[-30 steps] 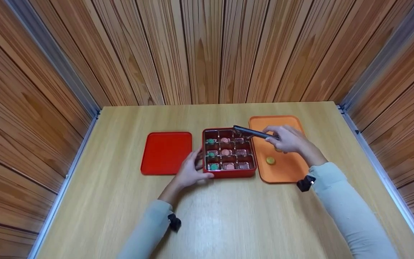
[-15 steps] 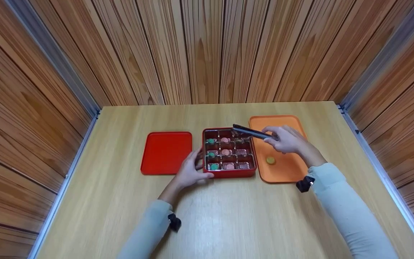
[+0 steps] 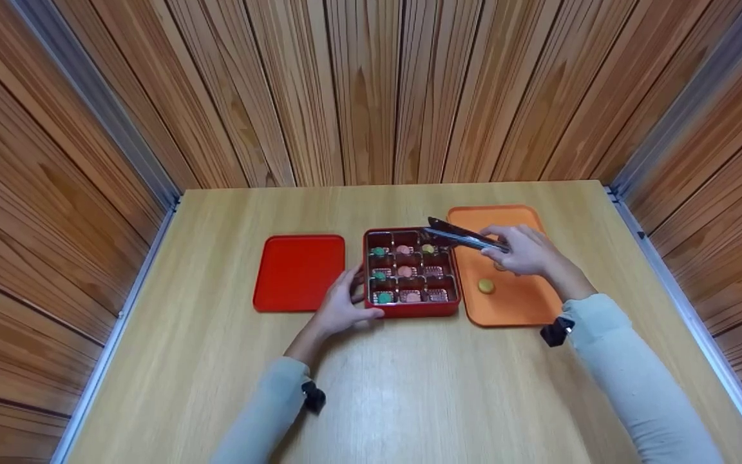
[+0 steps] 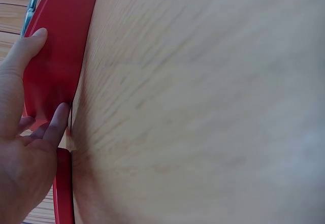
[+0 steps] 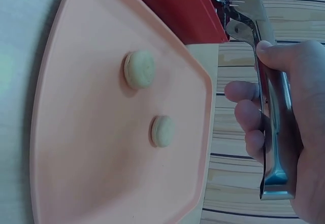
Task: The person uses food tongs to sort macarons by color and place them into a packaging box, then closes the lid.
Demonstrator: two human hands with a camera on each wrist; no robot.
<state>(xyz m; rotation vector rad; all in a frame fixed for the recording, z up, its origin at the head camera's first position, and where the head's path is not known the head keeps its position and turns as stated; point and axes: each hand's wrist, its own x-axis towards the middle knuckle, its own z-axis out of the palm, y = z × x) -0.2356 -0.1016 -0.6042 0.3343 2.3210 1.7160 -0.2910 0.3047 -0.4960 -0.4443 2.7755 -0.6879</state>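
Observation:
A red box (image 3: pixel 412 310) with a divided insert stands mid-table. Green macarons (image 3: pixel 384 297) fill its left column, pink macarons (image 3: pixel 405 271) the middle one. In the back right compartment sits a yellow macaron (image 3: pixel 428 249). My left hand (image 3: pixel 340 310) rests against the box's front left corner, thumb along the front wall and fingers at the left side. With my right hand (image 3: pixel 520 250) I hold metal tongs (image 3: pixel 467 237) over the back right corner. The tongs' tips are apart, with nothing seen between them. Two yellow macarons (image 5: pixel 139 69) lie on the orange tray (image 3: pixel 506 312) below that hand.
A red lid (image 3: pixel 299 274) lies flat to the left of the box. The tray stands close against the box's right side. Wooden walls (image 3: pixel 371 96) enclose the table (image 3: pixel 371 386) at the back and sides.
The tongs have opened and let go of the yellow macaron in the back right compartment. My right hand has shifted slightly right with them. My left hand and the box have stayed put.

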